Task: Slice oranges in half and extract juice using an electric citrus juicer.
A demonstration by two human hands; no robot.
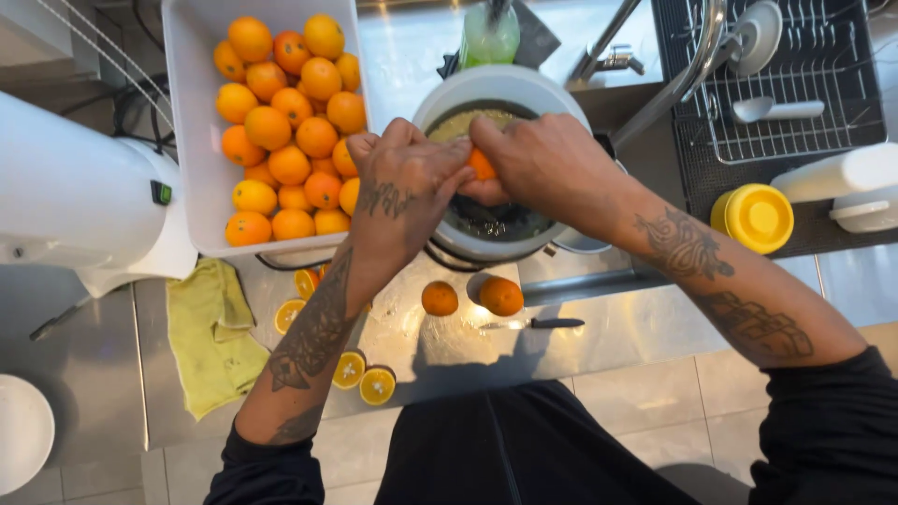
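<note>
Two hands (412, 187) (538, 164) squeezing one orange half (481, 165), two whole oranges (440, 298) (501, 295)

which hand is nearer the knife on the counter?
Right, marginally. The right hand sits above the knife, over the bowl; the left hand is up and further left.

We see a translucent green bottle (489, 36) standing behind the white bowl (505, 86). We see no labels, signs or screens.

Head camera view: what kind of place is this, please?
Probably a kitchen, perhaps a commercial one: a steel counter, a white tub of oranges, a faucet beside a dish rack, and both hands pressing an orange piece over a juicer.
</note>
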